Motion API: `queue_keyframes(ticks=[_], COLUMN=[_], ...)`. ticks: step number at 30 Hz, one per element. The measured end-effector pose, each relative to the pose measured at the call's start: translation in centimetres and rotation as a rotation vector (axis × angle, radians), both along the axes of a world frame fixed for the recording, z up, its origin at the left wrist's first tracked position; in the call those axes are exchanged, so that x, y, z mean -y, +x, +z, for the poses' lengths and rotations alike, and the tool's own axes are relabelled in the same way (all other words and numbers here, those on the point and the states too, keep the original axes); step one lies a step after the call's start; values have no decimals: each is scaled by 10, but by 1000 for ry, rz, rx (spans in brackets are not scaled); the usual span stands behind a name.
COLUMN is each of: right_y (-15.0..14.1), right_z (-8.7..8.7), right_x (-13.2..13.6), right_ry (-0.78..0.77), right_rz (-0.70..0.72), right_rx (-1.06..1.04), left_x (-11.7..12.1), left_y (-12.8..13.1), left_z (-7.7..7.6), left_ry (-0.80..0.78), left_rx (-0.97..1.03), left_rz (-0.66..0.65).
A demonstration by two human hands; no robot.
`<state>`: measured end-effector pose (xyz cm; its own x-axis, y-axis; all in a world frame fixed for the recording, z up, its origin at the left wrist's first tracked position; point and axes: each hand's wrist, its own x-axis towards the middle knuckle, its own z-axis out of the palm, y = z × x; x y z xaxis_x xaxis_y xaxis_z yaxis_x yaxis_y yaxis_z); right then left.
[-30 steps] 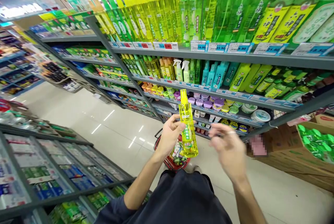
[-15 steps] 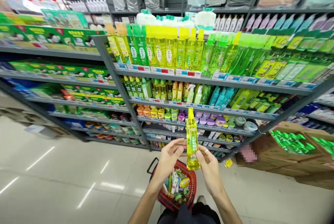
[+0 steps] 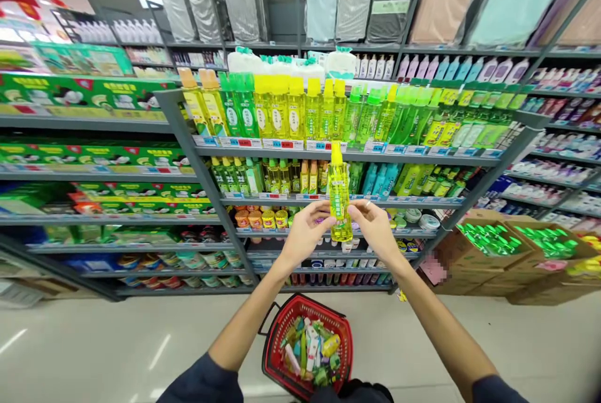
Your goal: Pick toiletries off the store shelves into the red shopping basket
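Observation:
A yellow bottle (image 3: 340, 196) with a yellow cap and a green printed label stands nearly upright between my two hands, in front of the shelves. My left hand (image 3: 308, 232) grips its lower left side, thumb toward the front. From the other side my right hand (image 3: 372, 228) pinches the bottle's lower right edge; a ring shows on one finger. Some fingers of both hands are hidden behind the bottle. Similar yellow bottles (image 3: 295, 109) line the top shelf beyond it. Below my arms, a red shopping basket (image 3: 348, 353) on the floor holds many mixed packages.
Grey shelving (image 3: 185, 140) spans the front, with green boxes (image 3: 94, 95) at left and green bottles (image 3: 417, 112) at right. Cardboard cartons (image 3: 462, 259) of green-capped goods stand on the floor at right. Pale tiled floor (image 3: 141, 340) lies around the basket.
The bottle and both hands have risen and stretched farther forward in view, toward the shelves. My view has shifted, so more of the basket shows. Both hands still hold the bottle.

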<state>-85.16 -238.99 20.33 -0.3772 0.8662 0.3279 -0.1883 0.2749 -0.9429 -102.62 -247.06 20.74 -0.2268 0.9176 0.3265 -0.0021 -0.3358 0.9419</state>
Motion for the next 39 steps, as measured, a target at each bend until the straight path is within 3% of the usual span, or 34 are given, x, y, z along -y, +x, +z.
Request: queue_keyframes(ticks=[5,10,13,19,22,24,27,34,36,39], right_y=[9,21,29,41,41,39,31,-10,-24,-42], right_z=[8,1,-9,-24,-19,-6,30,136,157,173], right_x=[-28,-62,-87,-124,-133,-137,-146,-201,-216,-233], right_ry=[30,-16,-11,-40,9,72,225,530,604,719], right_rz=[91,166,224,212,239,217,187,12,-40,-125], right_rx=[-54,-66,-67,-50,-17,24,92,88,105,138], left_x=[-13,-35,-49,-65,-73,-79,-96,-178,-201,-224], left_y=[13,31,43,60,56,48,29,-19,-29,-39], left_z=[10,13,7,-18,-22,-13,23,172,198,217], left_ry=[-31,-68,-92,-166,-164,-136,-66,298,318,311], left_rx=[-84,-143,-164,-260,-283,-293,-372,-727,-796,-887], left_rz=[59,145,185,175,166,149,119,252,305,386])
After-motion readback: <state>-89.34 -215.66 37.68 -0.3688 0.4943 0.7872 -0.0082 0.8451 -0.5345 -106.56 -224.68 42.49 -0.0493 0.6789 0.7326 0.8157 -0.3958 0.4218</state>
